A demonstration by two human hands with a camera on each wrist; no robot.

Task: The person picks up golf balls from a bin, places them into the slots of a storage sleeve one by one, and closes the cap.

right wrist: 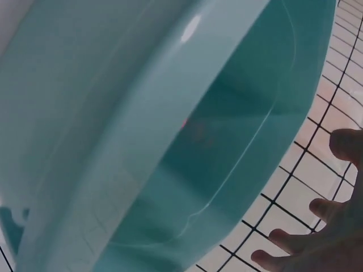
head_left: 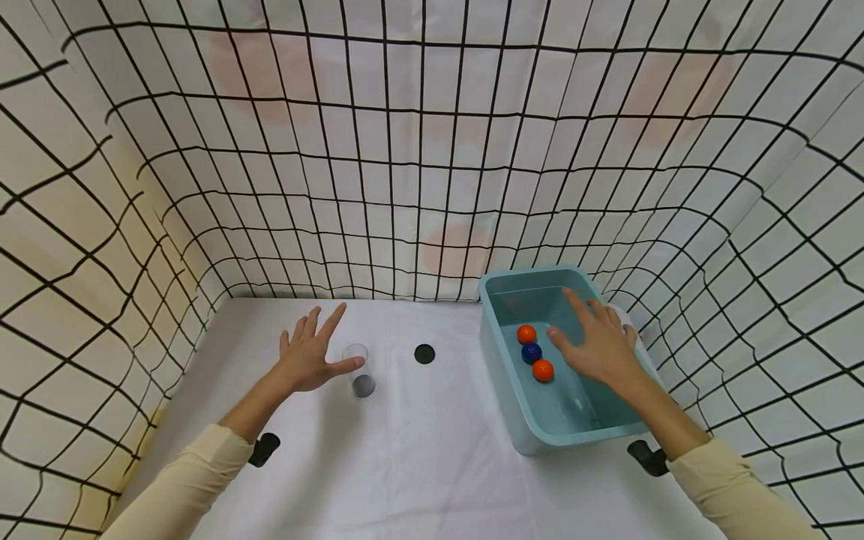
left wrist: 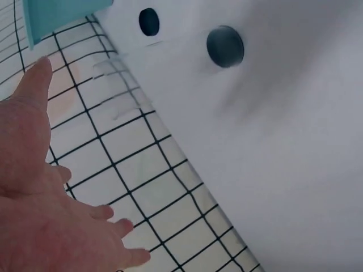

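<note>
A left hand (head_left: 307,360) hovers with fingers spread, holding nothing, just left of a clear cup (head_left: 358,369) on the white worktop (head_left: 432,450). The right hand (head_left: 597,345), fingers also spread, reaches over a teal tub (head_left: 540,439) of water holding two orange balls (head_left: 542,370) and a blue ball (head_left: 531,352). Whether the fingertips touch the water is hard to tell.

Orange balls: two, one (head_left: 526,334) nearer the far wall of the tub and one (head_left: 543,370) nearer the person.
Blue balls: one (head_left: 531,352), lying between the two orange ones.
Teal tubs: one (head_left: 502,360), on the right of the table.
Clear plastic cups: one (head_left: 358,369), upright on the white table.
Black discs: one (head_left: 424,354), flat on the table between cup and tub.
Hands: two, left hand (head_left: 309,358) and right hand (head_left: 594,346), both with fingers spread.
</note>
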